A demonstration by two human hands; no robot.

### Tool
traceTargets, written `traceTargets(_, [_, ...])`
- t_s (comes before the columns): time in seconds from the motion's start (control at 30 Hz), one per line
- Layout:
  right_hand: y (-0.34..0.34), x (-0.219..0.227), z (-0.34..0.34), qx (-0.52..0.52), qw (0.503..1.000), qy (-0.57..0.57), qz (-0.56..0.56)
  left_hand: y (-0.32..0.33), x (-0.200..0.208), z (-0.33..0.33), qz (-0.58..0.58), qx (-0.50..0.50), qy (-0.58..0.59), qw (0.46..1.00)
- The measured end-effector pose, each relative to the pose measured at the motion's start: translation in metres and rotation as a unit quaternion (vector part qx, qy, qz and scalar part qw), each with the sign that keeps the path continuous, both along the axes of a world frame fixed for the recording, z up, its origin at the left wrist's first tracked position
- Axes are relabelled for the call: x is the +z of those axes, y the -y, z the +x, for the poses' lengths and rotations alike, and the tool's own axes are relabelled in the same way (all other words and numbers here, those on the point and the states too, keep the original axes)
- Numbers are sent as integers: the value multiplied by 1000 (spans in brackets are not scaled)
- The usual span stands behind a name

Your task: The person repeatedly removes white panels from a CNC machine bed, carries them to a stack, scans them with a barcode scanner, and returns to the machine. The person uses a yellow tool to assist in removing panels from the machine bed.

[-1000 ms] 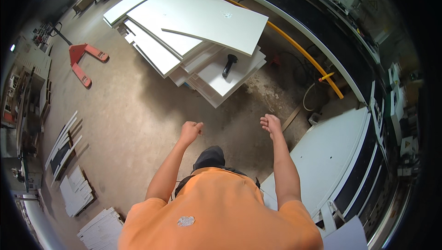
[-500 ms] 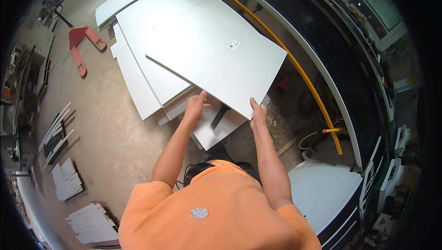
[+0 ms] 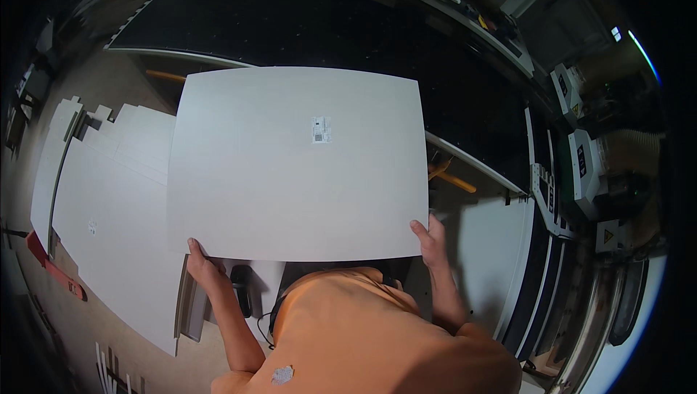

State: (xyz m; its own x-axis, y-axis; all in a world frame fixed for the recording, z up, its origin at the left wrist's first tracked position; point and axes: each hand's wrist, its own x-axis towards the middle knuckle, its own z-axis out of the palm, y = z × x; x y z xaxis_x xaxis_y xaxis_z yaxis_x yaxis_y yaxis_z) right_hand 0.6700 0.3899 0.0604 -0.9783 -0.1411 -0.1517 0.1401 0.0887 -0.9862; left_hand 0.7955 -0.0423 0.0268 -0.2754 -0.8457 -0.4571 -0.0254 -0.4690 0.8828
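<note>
A large white rectangular panel (image 3: 290, 183) is held up flat in front of me, a small printed label (image 3: 321, 130) stuck on its upper face. At its near left corner my left hand (image 3: 203, 265) grips the edge, thumb on top and fingers underneath, partly hidden. My right hand (image 3: 431, 240) holds the near right corner in the same way. Beyond the panel, and partly covered by it, lies the long black bed (image 3: 290, 24) of a machine. On the left, a stack of white panels (image 3: 109, 198) spreads out, the top one also labelled.
A red pallet jack (image 3: 62, 278) stands past the stack on the left. An orange-yellow bar (image 3: 457, 181) shows under the machine's near edge. To my right are a pale flat surface (image 3: 486, 256) and machine units with warning signs (image 3: 581, 165).
The panel has come off the stack and swung right, now squarely before me near the machine bed. My left hand, earlier by its edge with fingers apart, now grips a corner. My view has turned right.
</note>
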Motion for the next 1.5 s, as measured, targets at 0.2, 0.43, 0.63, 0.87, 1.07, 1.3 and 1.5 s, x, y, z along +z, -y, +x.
traceTargets(0.2, [-64,-42,-61,-203,977,-39,47,-87,-6,-246,19,-246,-2,969])
traceTargets(0.43, [-39,-41,-72,-164,949,266,36,-271,-20,-290,45,-667,142,730])
traceTargets(0.63, [-116,5,-178,-142,926,-128,326,-173,-12,-337,-42,-675,93,731])
traceTargets(0.87, [-166,-16,-307,-28,787,-203,581,-102,3,-411,-275,-505,108,811])
traceTargets(1.07, [-106,-37,-335,-57,769,-235,592,-152,-2,-469,-374,-516,120,761])
traceTargets(1.3, [-91,-29,-354,-62,781,-149,604,-141,-35,-523,-582,-396,197,682])
traceTargets(1.5, [-96,-31,-353,-74,787,-148,595,-108,-48,-541,-600,-401,196,663])
